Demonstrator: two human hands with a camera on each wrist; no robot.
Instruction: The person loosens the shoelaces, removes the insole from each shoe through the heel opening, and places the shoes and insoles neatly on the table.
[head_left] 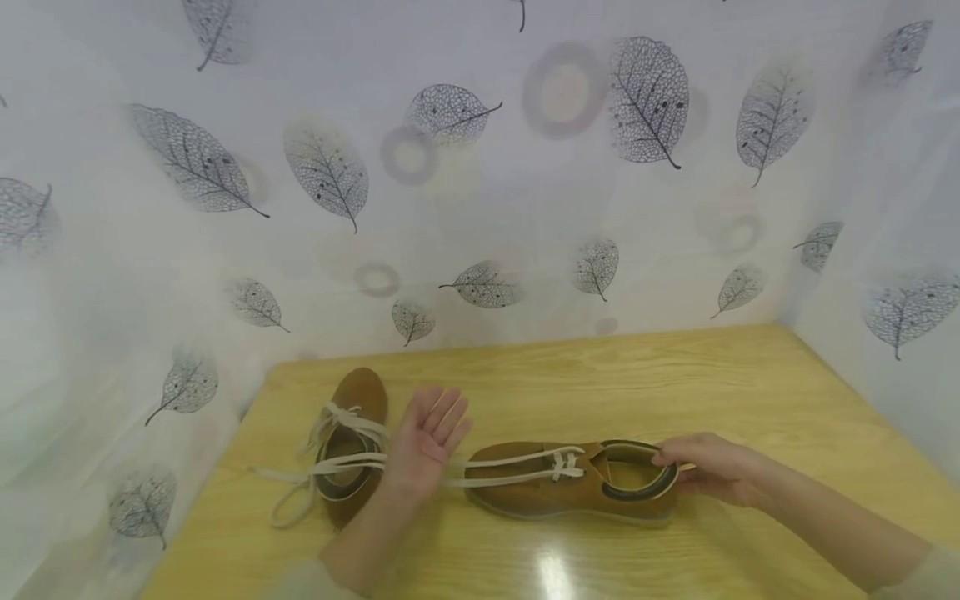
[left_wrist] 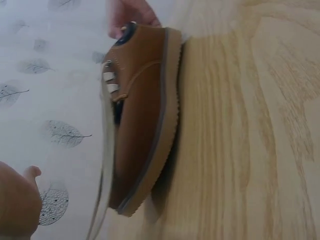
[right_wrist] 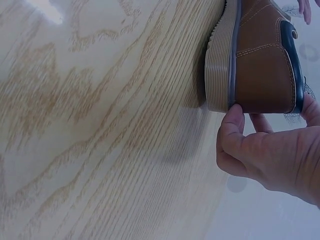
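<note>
A brown lace-up shoe point(head_left: 517, 492) sits sole down on the table with its toe pointing left. My right hand point(head_left: 716, 468) grips its heel, thumb at the dark collar and fingers on the back. Loose cream laces point(head_left: 502, 468) stretch from its eyelets over the toe towards my left hand point(head_left: 423, 446). That hand is palm up with its fingers extended, between the two shoes. Left of it lies the second brown shoe point(head_left: 362, 392), toe towards the back, its own laces point(head_left: 288, 504) spilling loose to the side. My left forearm overlaps part of it.
The wooden table point(head_left: 735, 375) has a glossy, light-reflecting top. A pale curtain point(head_left: 525, 208) printed with grey leaves closes off the back and both sides.
</note>
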